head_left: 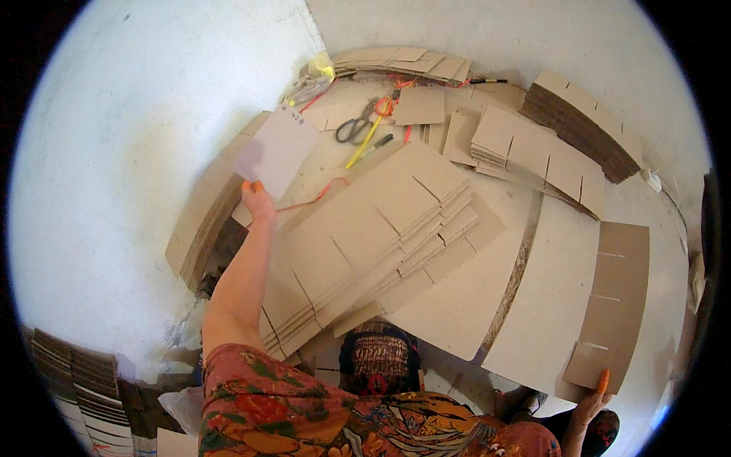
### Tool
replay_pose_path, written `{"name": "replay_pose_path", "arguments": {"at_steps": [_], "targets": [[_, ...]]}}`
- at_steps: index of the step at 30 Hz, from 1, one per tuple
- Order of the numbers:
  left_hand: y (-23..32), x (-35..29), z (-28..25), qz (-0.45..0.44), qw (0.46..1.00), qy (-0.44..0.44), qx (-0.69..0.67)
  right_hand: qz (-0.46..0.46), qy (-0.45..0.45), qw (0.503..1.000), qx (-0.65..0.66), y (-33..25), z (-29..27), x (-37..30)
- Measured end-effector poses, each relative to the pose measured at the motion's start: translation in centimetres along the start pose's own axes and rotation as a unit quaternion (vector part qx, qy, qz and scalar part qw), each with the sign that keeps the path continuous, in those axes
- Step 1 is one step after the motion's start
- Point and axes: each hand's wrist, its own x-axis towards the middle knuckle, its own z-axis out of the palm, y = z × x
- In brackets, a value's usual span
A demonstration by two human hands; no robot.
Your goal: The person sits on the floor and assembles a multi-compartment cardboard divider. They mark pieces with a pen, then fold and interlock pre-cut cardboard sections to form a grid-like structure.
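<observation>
My left hand (259, 201), with orange on its fingertips, is closed on the near edge of a pale square cardboard sheet (280, 152) with small marks along its far edge. My right hand (589, 405) is at the lower right, its orange-tipped thumb pressed on the near end of a slotted cardboard strip (618, 297). The fingers under that strip are hidden. Between my arms lies a fanned pile of slotted cardboard strips (358, 244), slanting across the table.
Behind the pile lie black scissors (352, 129), a yellow strip (365, 143), a marker (378, 144) and red string (316, 196). Stacks of slotted cardboard stand at the left (205, 209), back right (582, 126) and right (537, 156). A dark gap (512, 282) splits the tabletop boards (544, 305).
</observation>
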Motion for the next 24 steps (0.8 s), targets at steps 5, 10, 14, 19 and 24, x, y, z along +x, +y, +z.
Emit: {"name": "replay_pose_path", "arguments": {"at_steps": [5, 10, 14, 19, 24], "targets": [[1.0, -0.8, 0.4, -0.018, 0.999, 0.012, 0.035, -0.007, 0.004, 1.000, -0.019, 0.0, 0.0, 0.0], [1.6, -1.4, 0.5, 0.013, 1.000, 0.010, 0.018, 0.002, 0.017, 0.999, -0.037, -0.5, 0.4, -0.4], [0.3, -1.0, 0.0, 0.022, 0.999, 0.016, 0.041, -0.035, -0.019, 0.998, -0.055, 0.6, -0.8, 0.2], [1.1, -2.1, 0.1, -0.024, 1.000, 0.005, 0.000, -0.006, 0.007, 1.000, -0.007, -0.1, 0.3, -0.3], [1.2, -2.5, -0.5, 0.009, 0.998, 0.017, 0.062, 0.018, 0.018, 1.000, -0.017, -1.2, 1.3, -0.5]]}}
